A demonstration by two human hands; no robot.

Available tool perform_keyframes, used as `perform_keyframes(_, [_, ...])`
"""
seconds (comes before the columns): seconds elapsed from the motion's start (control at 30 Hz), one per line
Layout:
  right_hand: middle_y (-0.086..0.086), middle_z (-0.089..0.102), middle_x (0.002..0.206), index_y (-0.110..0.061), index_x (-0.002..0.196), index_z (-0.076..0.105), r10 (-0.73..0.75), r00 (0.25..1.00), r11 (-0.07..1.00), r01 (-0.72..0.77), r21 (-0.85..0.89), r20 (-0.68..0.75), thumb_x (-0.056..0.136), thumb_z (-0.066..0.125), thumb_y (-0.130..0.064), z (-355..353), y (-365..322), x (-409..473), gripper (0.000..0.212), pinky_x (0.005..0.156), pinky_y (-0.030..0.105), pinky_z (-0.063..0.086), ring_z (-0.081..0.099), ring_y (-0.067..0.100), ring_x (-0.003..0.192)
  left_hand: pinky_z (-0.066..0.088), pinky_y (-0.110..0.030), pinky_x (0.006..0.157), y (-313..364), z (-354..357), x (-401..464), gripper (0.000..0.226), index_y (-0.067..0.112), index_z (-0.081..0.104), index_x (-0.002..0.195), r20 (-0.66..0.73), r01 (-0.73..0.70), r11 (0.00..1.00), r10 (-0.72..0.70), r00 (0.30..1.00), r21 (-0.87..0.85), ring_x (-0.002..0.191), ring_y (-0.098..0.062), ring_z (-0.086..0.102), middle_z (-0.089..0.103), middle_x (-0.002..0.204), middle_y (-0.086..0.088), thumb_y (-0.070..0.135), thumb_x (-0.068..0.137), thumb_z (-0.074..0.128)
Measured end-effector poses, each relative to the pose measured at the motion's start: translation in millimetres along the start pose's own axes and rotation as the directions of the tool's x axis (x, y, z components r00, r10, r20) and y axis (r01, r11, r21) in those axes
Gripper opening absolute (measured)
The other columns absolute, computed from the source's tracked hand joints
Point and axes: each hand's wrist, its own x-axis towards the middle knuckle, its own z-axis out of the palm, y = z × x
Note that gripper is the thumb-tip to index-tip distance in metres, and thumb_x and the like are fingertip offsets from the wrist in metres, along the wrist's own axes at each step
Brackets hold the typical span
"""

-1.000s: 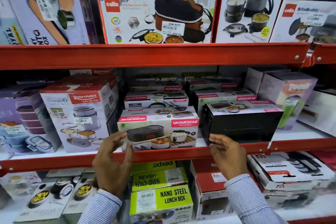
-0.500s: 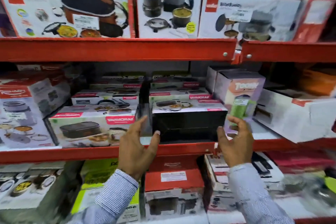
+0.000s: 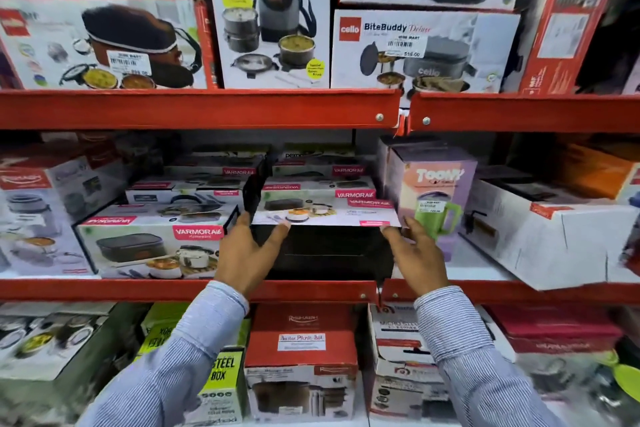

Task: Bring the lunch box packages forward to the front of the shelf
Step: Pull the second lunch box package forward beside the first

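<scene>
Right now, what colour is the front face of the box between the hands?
Black, on the Varmora box; head view.

Both striped sleeves reach forward; left hand (image 3: 247, 255) and right hand (image 3: 417, 255) raised, fingers spread, palms facing inward.

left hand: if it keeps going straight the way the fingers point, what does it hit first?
The left hand points up and into the shelf, fingertips already at the black front face of the Varmora lunch box package. Pushed further, it would likely meet that box's raised black side flap; depth is unclear.
</scene>
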Motion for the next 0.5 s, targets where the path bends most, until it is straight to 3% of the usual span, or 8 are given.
perform_keyframes(0.07, [-0.01,0.063,0.108,-0.029,0.12,0.059,-0.048,0.999,0.997,0.05,0.063,-0.023,0.084,0.06,-0.047,-8.4,-3.2,-2.0,0.04,0.094,0.03,0.043,0.058,0.014,0.102,0.043,-0.026,0.058,4.0,-9.3,-4.3,0.054,0.017,0.066,0.109,-0.052,-0.071,0.996,0.068,0.996,-0.055,0.064,-0.007,0.06,0.07,0.075,0.003,0.063,0.082,0.056])
perform_keyframes(0.13, [-0.008,0.066,0.104,-0.033,0.102,0.06,-0.06,0.997,0.982,0.066,0.176,-0.041,0.083,0.059,-0.048,-15.7,-8.6,-2.8,0.024,0.091,0.041,0.051,0.063,0.019,0.101,0.041,-0.024,0.052,6.0,-18.9,-7.1,0.04,0.025,0.072,0.089,-0.072,-0.108,0.985,0.099,0.992,-0.138,0.052,-0.005,0.054,0.062,0.054,0.01,0.06,0.085,0.054])
perform_keyframes(0.2, [-0.002,0.07,0.101,-0.029,0.093,0.061,-0.034,0.998,0.969,0.044,0.244,-0.044,0.076,0.056,-0.059,-22.3,-14.1,-3.7,0.035,0.089,0.051,0.054,0.067,0.025,0.097,0.042,-0.028,0.053,5.6,-27.6,-8.2,0.04,0.027,0.07,0.084,-0.083,-0.081,0.971,0.063,0.994,-0.224,0.053,-0.01,0.054,0.059,0.053,0.009,0.063,0.085,0.052])
perform_keyframes(0.3, [0.001,0.073,0.091,-0.018,0.088,0.062,-0.036,0.997,0.972,0.05,0.228,-0.066,0.067,0.054,-0.069,-26.0,-14.3,-3.0,0.056,0.089,0.049,0.053,0.068,0.026,0.094,0.04,-0.033,0.058,0.4,-31.5,-5.8,0.043,0.019,0.052,0.068,-0.167,-0.065,0.947,0.012,0.986,-0.314,0.057,-0.017,0.049,0.051,0.059,0.002,0.057,0.087,0.056])
perform_keyframes(0.37, [-0.006,0.073,0.083,-0.024,0.08,0.065,-0.061,0.994,0.972,0.08,0.22,-0.092,0.067,0.065,-0.059,-25.4,-9.5,0.7,0.038,0.087,0.052,0.055,0.069,0.024,0.09,0.043,-0.034,0.06,-4.0,-29.8,-5.4,0.04,0.013,0.051,0.07,-0.19,-0.079,0.948,0.02,0.982,-0.309,0.059,-0.018,0.053,0.057,0.063,-0.003,0.048,0.087,0.062])
perform_keyframes(0.43, [-0.011,0.073,0.083,-0.032,0.086,0.069,-0.095,0.993,0.966,0.109,0.233,-0.07,0.075,0.073,-0.036,-24.2,-2.5,5.8,0.012,0.084,0.046,0.056,0.069,0.012,0.086,0.056,-0.039,0.07,-11.9,-25.4,-4.5,0.032,0.012,0.059,0.088,-0.169,-0.077,0.942,0.022,0.985,-0.325,0.074,-0.019,0.067,0.071,0.081,-0.006,0.042,0.082,0.069])
perform_keyframes(0.5, [-0.011,0.072,0.089,-0.029,0.099,0.07,-0.116,0.993,0.971,0.12,0.208,-0.031,0.077,0.075,-0.017,-21.7,8.4,11.6,0.025,0.081,0.033,0.054,0.068,0.001,0.08,0.061,-0.034,0.08,-18.1,-20.1,-5.5,0.033,0.019,0.061,0.11,-0.124,-0.071,0.935,0.029,0.992,-0.347,0.092,-0.013,0.071,0.075,0.104,-0.002,0.031,0.081,0.072])
